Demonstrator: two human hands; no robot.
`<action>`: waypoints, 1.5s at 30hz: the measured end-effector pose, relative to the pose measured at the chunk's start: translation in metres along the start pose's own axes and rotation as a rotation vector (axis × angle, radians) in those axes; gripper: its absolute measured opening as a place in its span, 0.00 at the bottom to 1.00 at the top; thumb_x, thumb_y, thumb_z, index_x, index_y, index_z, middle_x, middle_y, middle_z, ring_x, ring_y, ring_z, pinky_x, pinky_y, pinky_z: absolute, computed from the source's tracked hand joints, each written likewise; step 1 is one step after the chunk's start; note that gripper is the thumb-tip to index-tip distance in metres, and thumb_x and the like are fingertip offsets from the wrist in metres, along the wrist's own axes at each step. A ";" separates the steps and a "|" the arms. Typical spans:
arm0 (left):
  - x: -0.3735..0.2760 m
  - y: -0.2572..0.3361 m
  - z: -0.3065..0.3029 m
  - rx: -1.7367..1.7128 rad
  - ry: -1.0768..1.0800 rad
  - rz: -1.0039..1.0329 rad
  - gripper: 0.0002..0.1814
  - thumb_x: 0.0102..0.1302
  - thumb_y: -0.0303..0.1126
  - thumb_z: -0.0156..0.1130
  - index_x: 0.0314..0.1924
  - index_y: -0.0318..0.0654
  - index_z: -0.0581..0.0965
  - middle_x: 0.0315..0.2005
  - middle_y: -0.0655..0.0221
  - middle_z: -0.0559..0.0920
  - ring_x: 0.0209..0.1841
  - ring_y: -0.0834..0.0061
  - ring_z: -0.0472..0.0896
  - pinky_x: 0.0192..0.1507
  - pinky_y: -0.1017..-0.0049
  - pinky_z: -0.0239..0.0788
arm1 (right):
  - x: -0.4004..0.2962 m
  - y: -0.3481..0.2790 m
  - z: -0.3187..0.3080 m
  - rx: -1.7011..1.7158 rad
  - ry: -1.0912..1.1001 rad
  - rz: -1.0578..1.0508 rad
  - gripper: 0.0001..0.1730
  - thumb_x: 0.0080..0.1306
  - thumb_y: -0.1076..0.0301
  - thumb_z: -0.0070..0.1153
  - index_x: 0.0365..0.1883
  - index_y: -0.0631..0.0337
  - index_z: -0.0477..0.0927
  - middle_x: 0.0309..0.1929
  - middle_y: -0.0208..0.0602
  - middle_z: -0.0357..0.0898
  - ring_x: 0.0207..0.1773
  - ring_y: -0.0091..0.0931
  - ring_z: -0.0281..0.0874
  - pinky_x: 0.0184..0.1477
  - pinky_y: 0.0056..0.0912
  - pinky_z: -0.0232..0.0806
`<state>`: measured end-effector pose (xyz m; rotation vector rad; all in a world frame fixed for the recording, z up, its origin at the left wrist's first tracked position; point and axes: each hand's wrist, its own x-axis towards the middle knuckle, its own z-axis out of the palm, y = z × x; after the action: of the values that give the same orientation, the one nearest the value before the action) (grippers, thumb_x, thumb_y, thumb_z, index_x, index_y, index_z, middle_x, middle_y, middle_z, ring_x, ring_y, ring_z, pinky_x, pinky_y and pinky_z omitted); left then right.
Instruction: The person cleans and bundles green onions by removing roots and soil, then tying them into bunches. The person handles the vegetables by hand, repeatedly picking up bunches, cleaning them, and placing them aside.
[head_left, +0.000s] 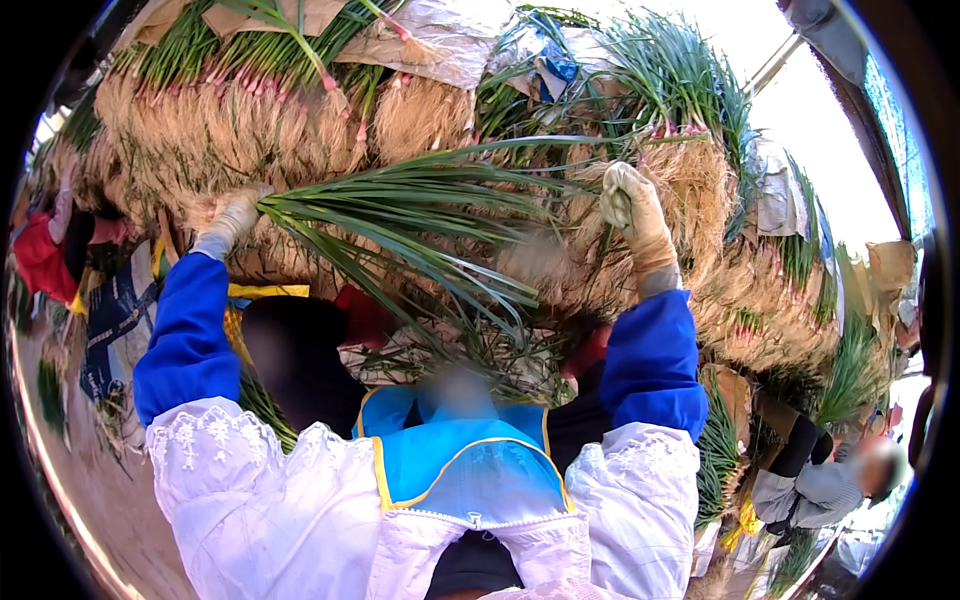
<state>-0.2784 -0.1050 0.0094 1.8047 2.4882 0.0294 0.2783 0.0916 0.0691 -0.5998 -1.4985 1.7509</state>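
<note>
My left hand (236, 210), in a pale glove, is shut around the root end of a bunch of leafy green allium plants (405, 199). Pale roots poke out on the hand's far left side, and the long flat leaves fan out to the right across my front. My right hand (631, 206), gloved too, is raised near the leaf tips with its fingers curled into a fist. Thin strands show beside it; whether it holds any of them is not clear. Behind both hands rises a long stack of allium plants (247, 127) with pinkish bases and hanging tan roots.
An upright bundle of greens (667, 75) stands on the stack at the right. Brown paper sheets (442, 45) cover parts of it. Loose leaves litter the ground (480, 345) before my knees. One person (817, 487) is at the right, another (49, 251) at the far left.
</note>
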 end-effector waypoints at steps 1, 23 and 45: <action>-0.016 0.001 -0.013 -0.026 0.042 -0.025 0.16 0.60 0.29 0.56 0.49 0.49 0.78 0.47 0.63 0.79 0.49 0.60 0.77 0.52 0.67 0.68 | -0.002 0.002 0.005 -0.059 -0.064 0.060 0.10 0.66 0.62 0.50 0.29 0.58 0.73 0.15 0.19 0.62 0.12 0.12 0.51 0.14 0.15 0.44; -0.654 -0.243 -0.078 -0.820 0.661 -1.356 0.16 0.56 0.34 0.66 0.43 0.35 0.77 0.27 0.72 0.79 0.26 0.81 0.76 0.24 0.81 0.66 | 0.046 0.119 0.075 -0.635 -0.286 0.813 0.11 0.68 0.61 0.47 0.27 0.52 0.71 0.14 0.17 0.58 0.14 0.13 0.50 0.16 0.18 0.44; -0.630 -0.031 0.368 -2.429 0.508 -1.368 0.12 0.64 0.35 0.57 0.44 0.36 0.75 0.31 0.67 0.79 0.37 0.69 0.79 0.41 0.69 0.74 | -0.034 0.226 0.103 -0.807 -0.409 1.056 0.12 0.66 0.56 0.51 0.27 0.53 0.73 0.16 0.21 0.65 0.13 0.15 0.58 0.15 0.18 0.49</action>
<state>-0.0891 -0.7218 -0.3320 -0.8397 1.0345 1.9931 0.1688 -0.0084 -0.1328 -1.7734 -2.4688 1.9935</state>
